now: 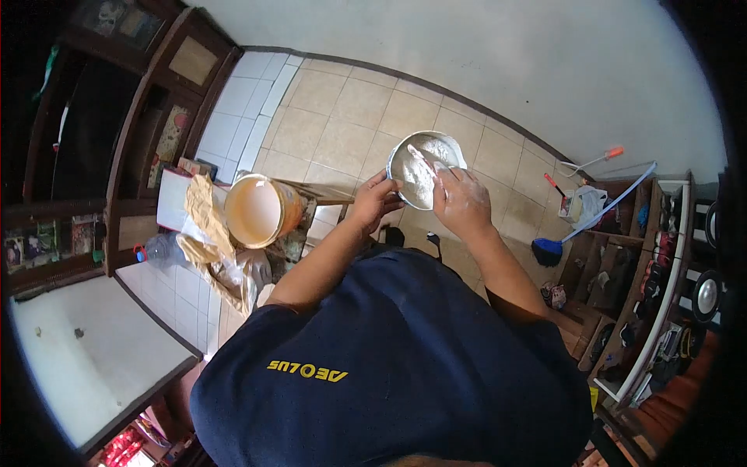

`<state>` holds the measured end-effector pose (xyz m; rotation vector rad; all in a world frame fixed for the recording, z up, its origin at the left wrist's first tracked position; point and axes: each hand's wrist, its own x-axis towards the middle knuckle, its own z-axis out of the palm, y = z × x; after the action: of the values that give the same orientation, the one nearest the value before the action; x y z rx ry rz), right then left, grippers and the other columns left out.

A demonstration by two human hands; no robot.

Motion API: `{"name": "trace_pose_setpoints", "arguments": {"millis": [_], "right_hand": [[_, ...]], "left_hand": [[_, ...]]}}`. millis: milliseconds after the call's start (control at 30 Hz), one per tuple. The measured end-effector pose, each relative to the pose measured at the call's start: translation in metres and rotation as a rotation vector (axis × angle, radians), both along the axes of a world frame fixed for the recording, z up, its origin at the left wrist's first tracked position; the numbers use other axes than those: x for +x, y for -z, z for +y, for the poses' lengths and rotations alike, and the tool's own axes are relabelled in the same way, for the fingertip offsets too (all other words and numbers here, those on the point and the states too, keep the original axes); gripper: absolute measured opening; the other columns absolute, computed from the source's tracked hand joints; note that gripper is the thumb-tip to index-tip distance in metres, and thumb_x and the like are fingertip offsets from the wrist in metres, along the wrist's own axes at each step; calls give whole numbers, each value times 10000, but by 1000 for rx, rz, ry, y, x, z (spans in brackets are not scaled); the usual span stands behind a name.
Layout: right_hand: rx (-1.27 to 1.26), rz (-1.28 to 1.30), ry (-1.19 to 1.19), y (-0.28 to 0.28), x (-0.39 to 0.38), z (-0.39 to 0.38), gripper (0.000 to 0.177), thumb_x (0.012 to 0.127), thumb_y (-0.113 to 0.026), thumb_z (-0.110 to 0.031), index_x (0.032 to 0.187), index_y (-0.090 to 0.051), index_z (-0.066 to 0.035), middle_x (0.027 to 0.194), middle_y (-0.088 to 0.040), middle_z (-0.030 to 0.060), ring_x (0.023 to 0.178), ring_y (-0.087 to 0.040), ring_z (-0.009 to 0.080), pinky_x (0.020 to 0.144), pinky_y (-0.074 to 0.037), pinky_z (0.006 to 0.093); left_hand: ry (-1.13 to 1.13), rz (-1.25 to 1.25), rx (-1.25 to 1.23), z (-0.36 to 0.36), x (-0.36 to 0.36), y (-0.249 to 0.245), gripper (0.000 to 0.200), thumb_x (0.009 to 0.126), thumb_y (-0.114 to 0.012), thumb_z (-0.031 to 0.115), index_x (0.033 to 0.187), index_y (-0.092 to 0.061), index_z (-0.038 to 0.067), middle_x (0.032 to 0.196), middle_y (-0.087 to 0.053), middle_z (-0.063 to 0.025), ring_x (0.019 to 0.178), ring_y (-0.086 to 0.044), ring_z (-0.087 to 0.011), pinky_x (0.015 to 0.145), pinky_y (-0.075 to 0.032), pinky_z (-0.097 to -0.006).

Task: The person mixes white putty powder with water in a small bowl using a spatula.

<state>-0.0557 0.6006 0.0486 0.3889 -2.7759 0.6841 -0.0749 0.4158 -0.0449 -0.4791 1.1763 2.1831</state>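
Observation:
My left hand [377, 204] grips the near left rim of a round bowl [394, 149], with its fingers curled around the side. White, powdery or pasty material [414, 180] coats the inside of the bowl. In my right hand [464, 204] is a pale, pinkish stick-shaped tool [419, 157], which lies slanted across the bowl's opening. White smears mark the right hand's fingers, and they partly hide the tool's lower end. The bowl is held up in front of my chest, above the tiled floor.
To the left stands a large yellow-orange bucket [292, 212] beside crumpled brown paper [204, 214]. Behind the paper is a clear plastic bottle [162, 251]. A blue broom [548, 251] leans near a shoe rack [615, 265] on the right. A pale wall [498, 58] rises ahead.

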Motion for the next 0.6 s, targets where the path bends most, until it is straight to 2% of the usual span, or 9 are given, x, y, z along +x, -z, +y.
{"name": "trace_pose_setpoints", "arguments": {"millis": [100, 233, 300, 433, 600], "right_hand": [[-103, 34, 11, -6, -13, 5, 185, 824, -571, -139, 945, -647, -20, 825, -625, 168, 756, -616, 365, 668, -503, 457], [-76, -10, 27, 14, -48, 15, 172, 819, -578, -124, 937, -640, -16, 806, -618, 180, 739, -609, 380, 663, -497, 461], [-62, -36, 112, 13, -72, 20, 205, 802, -581, -119, 970, -646, -22, 826, -630, 169, 739, -624, 365, 655, -514, 450], [-95, 87, 184, 0, -127, 35, 187, 796, -576, -110, 946, -653, -30, 807, -623, 168, 731, -620, 369, 648, -510, 456], [27, 50, 263, -1, -208, 41, 177, 817, -560, -128, 940, -637, -26, 827, -612, 170, 764, -610, 374, 664, -498, 461]], "left_hand": [[6, -9, 25, 11, -20, -2, 399, 832, -616, 160, 1224, -560, 110, 950, -628, -24, 771, -615, -134, 720, -530, -283], [23, 17, 43, 22, -55, -5, 395, 838, -608, 146, 1228, -556, 104, 958, -631, -24, 787, -618, -139, 715, -531, -282], [57, 33, 17, 26, -77, -2, 421, 835, -614, 209, 1240, -533, 125, 1076, -601, -17, 916, -590, -166, 788, -494, -306], [60, 32, 66, 34, -132, 4, 414, 839, -618, 201, 1237, -536, 123, 1060, -608, -18, 883, -595, -158, 782, -496, -303], [62, 45, 36, 46, -201, 5, 416, 829, -626, 164, 1233, -544, 116, 1014, -619, -18, 850, -598, -162, 776, -499, -310]]}}
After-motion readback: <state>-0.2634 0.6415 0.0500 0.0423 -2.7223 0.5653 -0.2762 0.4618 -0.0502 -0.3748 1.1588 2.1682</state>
